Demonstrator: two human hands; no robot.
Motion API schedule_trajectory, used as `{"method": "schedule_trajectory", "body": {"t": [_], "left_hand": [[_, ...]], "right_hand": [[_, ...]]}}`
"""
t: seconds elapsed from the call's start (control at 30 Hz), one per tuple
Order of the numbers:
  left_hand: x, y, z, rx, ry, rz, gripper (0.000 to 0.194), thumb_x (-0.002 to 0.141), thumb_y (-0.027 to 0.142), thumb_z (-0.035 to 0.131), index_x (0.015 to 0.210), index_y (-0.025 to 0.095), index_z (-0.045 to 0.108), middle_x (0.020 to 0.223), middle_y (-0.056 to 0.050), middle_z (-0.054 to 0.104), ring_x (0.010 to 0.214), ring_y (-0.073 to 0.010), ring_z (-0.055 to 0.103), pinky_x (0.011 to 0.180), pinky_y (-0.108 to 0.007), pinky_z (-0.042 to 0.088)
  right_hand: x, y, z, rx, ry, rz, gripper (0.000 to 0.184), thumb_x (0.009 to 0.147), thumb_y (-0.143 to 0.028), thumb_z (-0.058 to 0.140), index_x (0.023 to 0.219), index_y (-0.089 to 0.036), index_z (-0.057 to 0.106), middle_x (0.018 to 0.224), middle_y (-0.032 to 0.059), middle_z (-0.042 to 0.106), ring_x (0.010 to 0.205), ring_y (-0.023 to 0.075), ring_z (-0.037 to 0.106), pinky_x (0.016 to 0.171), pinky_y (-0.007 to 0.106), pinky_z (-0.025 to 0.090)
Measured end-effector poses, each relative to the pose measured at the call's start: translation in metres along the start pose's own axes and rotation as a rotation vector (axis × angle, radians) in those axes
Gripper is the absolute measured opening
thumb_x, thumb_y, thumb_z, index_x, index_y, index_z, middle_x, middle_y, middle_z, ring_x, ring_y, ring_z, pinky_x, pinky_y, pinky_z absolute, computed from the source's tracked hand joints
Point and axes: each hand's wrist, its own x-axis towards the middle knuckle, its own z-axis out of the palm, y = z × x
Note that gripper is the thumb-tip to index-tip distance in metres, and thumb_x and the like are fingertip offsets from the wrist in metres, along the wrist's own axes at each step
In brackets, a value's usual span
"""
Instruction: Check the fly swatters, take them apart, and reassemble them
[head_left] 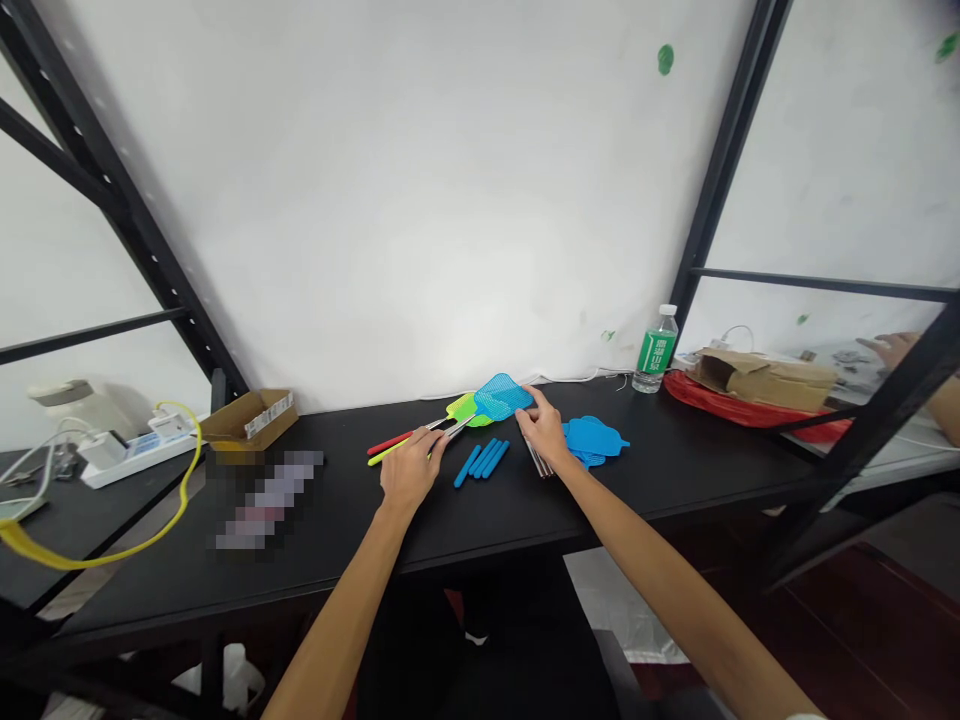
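Observation:
My left hand [411, 466] is closed around the handle end of a fly swatter whose metal rod runs up to a blue mesh head [501, 398]. At that head's right edge, my right hand [544, 428] pinches the mesh between its fingers. Behind lie a green fly swatter head [460, 406] and, to the left, a red handle [390, 442] and a yellow-green handle [381, 457]. Several loose blue handles [484, 462] rest between my hands. Thin metal rods [538, 462] lie under my right hand, partly hidden. More blue swatter heads [592, 440] are piled to its right.
A labelled water bottle [655, 350] stands back right by the black metal frame [720, 160]. Beyond it are a cardboard box [765, 378], a red bag [690, 400] and another person's hand [892, 348]. Left are an open carton [251, 418], a power strip [139, 455] and a yellow cable [184, 490].

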Motion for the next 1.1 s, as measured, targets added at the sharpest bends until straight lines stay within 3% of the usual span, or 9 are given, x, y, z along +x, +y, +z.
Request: {"method": "schedule_trajectory", "body": {"t": [0.17, 0.3, 0.4, 0.6, 0.87, 1.0, 1.1], "left_hand": [[0.002, 0.003, -0.005, 0.069, -0.009, -0.146, 0.036, 0.101, 0.041, 0.040, 0.118, 0.027, 0.069, 0.106, -0.004, 0.070, 0.085, -0.0188, 0.065, 0.058, -0.027, 0.036], [0.003, -0.001, -0.008, 0.108, -0.010, -0.186, 0.033, 0.098, 0.031, 0.044, 0.118, 0.025, 0.070, 0.108, -0.006, 0.069, 0.092, -0.0223, 0.063, 0.069, -0.029, 0.042], [0.003, -0.005, -0.005, 0.139, -0.038, -0.170, 0.033, 0.097, 0.028, 0.044, 0.112, 0.022, 0.073, 0.102, -0.009, 0.070, 0.091, -0.0247, 0.063, 0.077, -0.033, 0.043], [0.002, -0.014, 0.004, 0.157, -0.036, -0.155, 0.031, 0.093, 0.025, 0.047, 0.096, 0.020, 0.077, 0.093, -0.013, 0.070, 0.084, -0.0262, 0.063, 0.075, -0.036, 0.046], [0.004, -0.010, 0.000, 0.016, -0.002, -0.070, 0.031, 0.092, 0.024, 0.046, 0.102, 0.019, 0.075, 0.100, -0.011, 0.070, 0.090, -0.0258, 0.064, 0.081, -0.037, 0.048], [0.003, 0.003, -0.005, -0.223, -0.202, 0.092, 0.030, 0.093, 0.036, 0.050, 0.109, 0.024, 0.073, 0.087, -0.003, 0.071, 0.079, -0.0186, 0.065, 0.071, -0.029, 0.046], [0.000, 0.010, -0.007, -0.260, -0.305, 0.162, 0.031, 0.089, 0.041, 0.055, 0.110, 0.026, 0.072, 0.077, 0.000, 0.069, 0.073, -0.0169, 0.063, 0.067, -0.028, 0.043]], "right_hand": [[-0.005, -0.007, 0.005, -0.151, -0.119, -0.111, 0.050, 0.089, -0.029, 0.047, 0.138, -0.019, 0.054, 0.052, -0.0071, 0.054, 0.050, 0.0145, 0.048, 0.064, 0.025, 0.039], [-0.007, -0.008, 0.007, -0.291, -0.185, -0.189, 0.032, 0.088, -0.024, 0.048, 0.109, -0.023, 0.072, 0.054, -0.0043, 0.057, 0.052, 0.0139, 0.050, 0.062, 0.024, 0.036], [-0.007, -0.008, 0.006, -0.342, -0.214, -0.194, 0.027, 0.087, -0.023, 0.050, 0.097, -0.025, 0.075, 0.058, -0.0021, 0.061, 0.056, 0.0142, 0.054, 0.062, 0.024, 0.035], [-0.007, -0.016, 0.000, -0.472, -0.267, -0.115, 0.027, 0.089, -0.024, 0.050, 0.099, -0.026, 0.075, 0.067, 0.0008, 0.067, 0.065, 0.0169, 0.059, 0.063, 0.024, 0.035], [0.001, -0.009, -0.010, -0.643, -0.181, 0.051, 0.026, 0.090, -0.025, 0.050, 0.099, -0.026, 0.074, 0.081, 0.0055, 0.072, 0.073, 0.0205, 0.062, 0.063, 0.028, 0.035], [0.001, -0.004, -0.011, -0.685, -0.167, 0.108, 0.024, 0.091, -0.025, 0.051, 0.097, -0.026, 0.074, 0.090, 0.0077, 0.073, 0.079, 0.0223, 0.064, 0.065, 0.030, 0.037], [0.001, -0.002, -0.009, -0.701, -0.191, 0.101, 0.021, 0.090, -0.028, 0.055, 0.095, -0.024, 0.075, 0.096, 0.0093, 0.072, 0.084, 0.0234, 0.064, 0.065, 0.030, 0.039]]}}
